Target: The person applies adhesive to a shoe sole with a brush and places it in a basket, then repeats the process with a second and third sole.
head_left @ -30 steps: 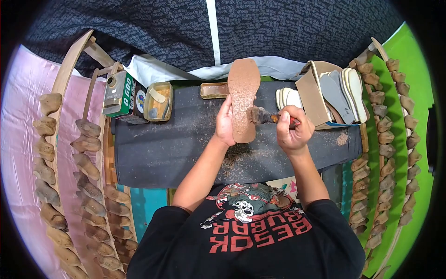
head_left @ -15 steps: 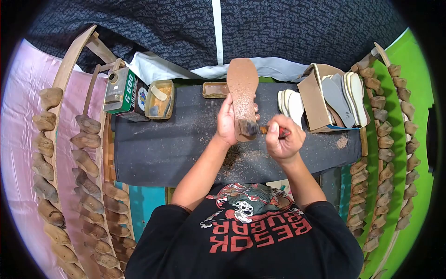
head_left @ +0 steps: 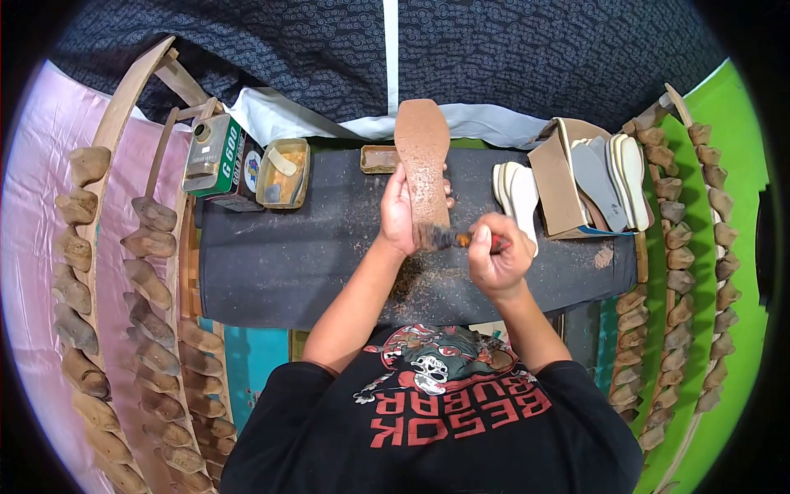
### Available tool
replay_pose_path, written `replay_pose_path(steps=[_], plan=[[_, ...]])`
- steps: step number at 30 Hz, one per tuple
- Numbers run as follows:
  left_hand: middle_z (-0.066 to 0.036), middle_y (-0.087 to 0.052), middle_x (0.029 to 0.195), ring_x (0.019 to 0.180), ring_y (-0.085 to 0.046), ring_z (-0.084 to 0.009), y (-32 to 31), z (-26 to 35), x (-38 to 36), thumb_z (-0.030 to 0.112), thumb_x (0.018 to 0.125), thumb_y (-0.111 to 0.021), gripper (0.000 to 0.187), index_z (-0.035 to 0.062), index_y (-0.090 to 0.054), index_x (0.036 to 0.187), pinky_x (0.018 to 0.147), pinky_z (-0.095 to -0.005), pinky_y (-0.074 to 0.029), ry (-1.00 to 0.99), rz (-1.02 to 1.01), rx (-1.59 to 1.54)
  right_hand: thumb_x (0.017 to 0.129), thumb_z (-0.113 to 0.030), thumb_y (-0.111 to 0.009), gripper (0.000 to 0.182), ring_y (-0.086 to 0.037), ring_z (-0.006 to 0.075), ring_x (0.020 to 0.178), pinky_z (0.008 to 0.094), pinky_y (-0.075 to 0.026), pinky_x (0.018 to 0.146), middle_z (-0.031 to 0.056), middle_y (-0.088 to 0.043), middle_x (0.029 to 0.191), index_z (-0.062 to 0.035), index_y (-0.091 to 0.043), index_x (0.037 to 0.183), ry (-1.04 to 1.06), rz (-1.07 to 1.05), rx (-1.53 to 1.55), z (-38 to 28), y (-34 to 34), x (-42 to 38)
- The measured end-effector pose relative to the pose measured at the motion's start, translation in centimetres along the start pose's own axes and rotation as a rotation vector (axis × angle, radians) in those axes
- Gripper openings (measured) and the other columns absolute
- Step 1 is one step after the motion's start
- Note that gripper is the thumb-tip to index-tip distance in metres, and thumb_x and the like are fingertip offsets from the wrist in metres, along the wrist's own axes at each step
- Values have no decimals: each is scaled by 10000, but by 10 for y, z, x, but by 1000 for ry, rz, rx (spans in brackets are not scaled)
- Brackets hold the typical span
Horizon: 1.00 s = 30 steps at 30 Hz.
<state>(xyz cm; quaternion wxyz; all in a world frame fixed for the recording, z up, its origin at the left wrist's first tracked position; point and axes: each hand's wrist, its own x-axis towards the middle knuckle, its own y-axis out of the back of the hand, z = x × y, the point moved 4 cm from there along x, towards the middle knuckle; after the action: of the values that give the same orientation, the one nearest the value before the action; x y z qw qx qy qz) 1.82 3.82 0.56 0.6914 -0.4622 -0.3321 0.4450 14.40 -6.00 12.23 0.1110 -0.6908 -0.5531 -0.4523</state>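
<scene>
Head view: the left hand (head_left: 401, 216) grips a brown sole (head_left: 422, 169) upright over the dark tabletop (head_left: 288, 255), while the right hand (head_left: 499, 257) is closed around a brush (head_left: 451, 240) whose bristles touch the sole's lower end. The step looks like brushing its surface; continuing would call for strokes up toward the top end. A tray (head_left: 284, 173) at the left holds yellowish glue; a cardboard box (head_left: 568, 177) at the right holds insoles (head_left: 621, 169).

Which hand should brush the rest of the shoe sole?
Probably the right hand. It already grips the brush, whose bristles touch the near end of the sole. The left hand is busy holding the sole up over the table.
</scene>
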Motion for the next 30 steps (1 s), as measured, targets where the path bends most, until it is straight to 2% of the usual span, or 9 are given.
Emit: replay_pose_path(steps=[5, 7, 10, 14, 15, 19, 24, 26, 30], plan=[[-110, -638, 1193, 958, -637, -242, -6, -4, -1, 485, 1055, -299, 582, 30, -550, 1318, 834, -432, -557, 27, -5, -9, 877, -15, -638, 39, -590, 173, 535, 295, -470, 505, 84, -632, 692, 2, -603, 875, 8, 56, 18, 3, 4, 5], [-85, -672, 1093, 921, -650, -205, -10, -11, -2, 499, 1055, -314, 583, 25, -577, 1270, 844, -362, -545, 53, 80, 42, 893, -9, -634, 49, -571, 154, 537, 281, -464, 509, 82, -626, 695, 15, -599, 917, -6, 106, 9, 10, 4, 12], [-83, -675, 1101, 913, -651, -203, -14, -15, -5, 500, 1056, -315, 580, 28, -580, 1263, 866, -344, -534, 46, 161, 74, 901, -21, -639, 54, -567, 145, 538, 274, -462, 509, 78, -627, 700, 13, -603, 922, -18, 111, -4, 19, 2, 12], [-98, -654, 1137, 933, -641, -232, -4, -6, -4, 483, 1059, -293, 589, 16, -563, 1296, 828, -412, -555, 74, -47, -43, 882, -13, -641, 36, -566, 140, 522, 274, -458, 499, 72, -634, 695, 5, -609, 879, -30, 20, 64, 9, 3, -1], [-92, -654, 1131, 937, -633, -231, -6, -2, -4, 481, 1059, -289, 582, 26, -560, 1302, 808, -415, -553, 32, 30, -5, 875, -11, -640, 33, -565, 139, 512, 272, -457, 497, 63, -636, 688, 3, -611, 873, -22, 12, 48, 6, 4, -3], [-86, -656, 1139, 963, -632, -229, -5, -3, -5, 480, 1060, -293, 574, 36, -566, 1299, 834, -410, -551, 64, -41, -9, 893, -19, -637, 30, -567, 114, 539, 263, -462, 511, 54, -644, 706, 3, -617, 889, -19, 48, 30, 10, 10, 7], [-92, -665, 1148, 1014, -649, -227, -10, -16, -6, 478, 1064, -299, 569, 36, -575, 1291, 901, -389, -542, 46, 151, 23, 916, -21, -635, 39, -569, 91, 598, 251, -461, 534, 53, -650, 756, 14, -624, 930, -91, 120, 46, 26, 3, 20], [-95, -667, 1142, 1025, -654, -220, -1, -14, -4, 481, 1063, -291, 578, 32, -571, 1296, 904, -403, -542, 34, 142, 22, 911, -19, -640, 47, -569, 98, 585, 257, -460, 530, 58, -648, 750, 11, -623, 942, -72, 71, 13, 23, 1, 16], [-100, -657, 1131, 959, -639, -254, 15, -6, -6, 483, 1058, -291, 581, 33, -561, 1308, 842, -429, -549, 111, -88, -27, 896, -4, -627, 23, -575, 115, 557, 261, -465, 524, 73, -643, 722, 8, -608, 903, -57, 4, 90, 8, -2, -6]])
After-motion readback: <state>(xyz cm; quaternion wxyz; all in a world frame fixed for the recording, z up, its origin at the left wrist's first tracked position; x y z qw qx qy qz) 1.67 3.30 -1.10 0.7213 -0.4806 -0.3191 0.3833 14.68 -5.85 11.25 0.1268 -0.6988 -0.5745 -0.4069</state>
